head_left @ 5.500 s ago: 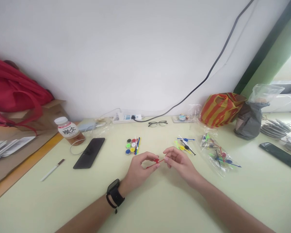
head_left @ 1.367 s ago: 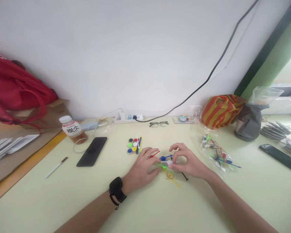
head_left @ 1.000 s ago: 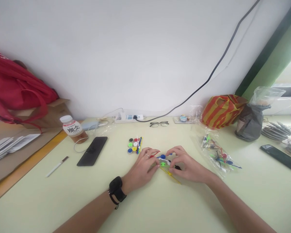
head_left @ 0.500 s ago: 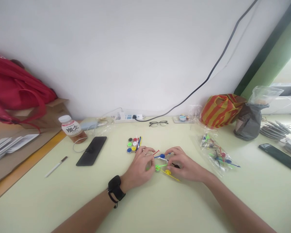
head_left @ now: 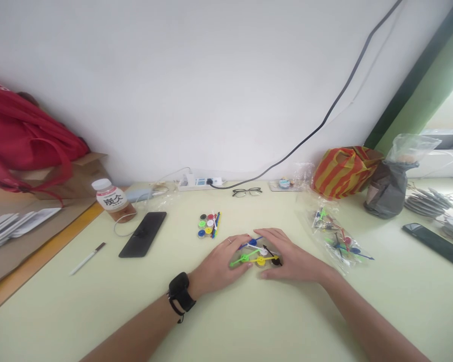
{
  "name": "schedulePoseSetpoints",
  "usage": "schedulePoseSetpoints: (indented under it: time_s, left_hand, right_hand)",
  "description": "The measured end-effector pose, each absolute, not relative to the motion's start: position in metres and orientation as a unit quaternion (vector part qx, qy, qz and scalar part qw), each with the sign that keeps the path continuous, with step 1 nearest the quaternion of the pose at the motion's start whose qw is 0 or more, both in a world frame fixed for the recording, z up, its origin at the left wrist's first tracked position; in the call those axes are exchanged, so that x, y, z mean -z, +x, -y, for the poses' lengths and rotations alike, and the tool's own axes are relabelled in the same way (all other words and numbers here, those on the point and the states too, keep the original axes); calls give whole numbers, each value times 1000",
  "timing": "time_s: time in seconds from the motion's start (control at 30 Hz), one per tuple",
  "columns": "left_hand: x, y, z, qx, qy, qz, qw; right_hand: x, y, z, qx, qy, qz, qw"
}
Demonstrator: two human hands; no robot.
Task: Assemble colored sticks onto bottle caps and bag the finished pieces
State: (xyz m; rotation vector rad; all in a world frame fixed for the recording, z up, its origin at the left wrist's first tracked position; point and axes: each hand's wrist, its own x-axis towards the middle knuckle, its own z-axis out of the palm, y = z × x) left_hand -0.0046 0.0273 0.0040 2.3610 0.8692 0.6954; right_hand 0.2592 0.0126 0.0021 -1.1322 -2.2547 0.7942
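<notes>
Both hands cup a cluster of small plastic arrow spinners on the table. My left hand (head_left: 226, 259) curves around the left side, fingers and thumb apart, beside the green spinner (head_left: 244, 258). Around the right side lies my right hand (head_left: 290, 256), also open, its thumb apart from its fingers, near the black spinner (head_left: 275, 261). Between them are a blue spinner (head_left: 252, 242), a white one (head_left: 263, 251) and a yellow one (head_left: 261, 261). My left fingers partly cover the cluster's left edge; a red piece there is mostly hidden.
Coloured discs (head_left: 201, 224) and loose arrows (head_left: 216, 225) lie beyond my left hand. A clear bag (head_left: 337, 241) with spinner parts is at right. A dark phone (head_left: 143, 235), pen (head_left: 86, 259), drink bottle (head_left: 113, 200), glasses (head_left: 246, 192) and power strip (head_left: 198, 185) also lie about.
My fingers have gone from pinching among the spinners to spreading around them. The arrows have turned, and the spinners sit closer together between my hands.
</notes>
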Motion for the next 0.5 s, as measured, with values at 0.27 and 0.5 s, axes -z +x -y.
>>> schedulePoseSetpoints:
  time_s: [0.27,0.5]
  left_hand:
    - [-4,-5,-27,-240,885,-284,282]
    - [-8,-5,-29,-276,886,-296,225]
  right_hand:
    - [17,247,-15,-303,-427,807,274]
    - [12,250,-27,-202,-440,809,333]
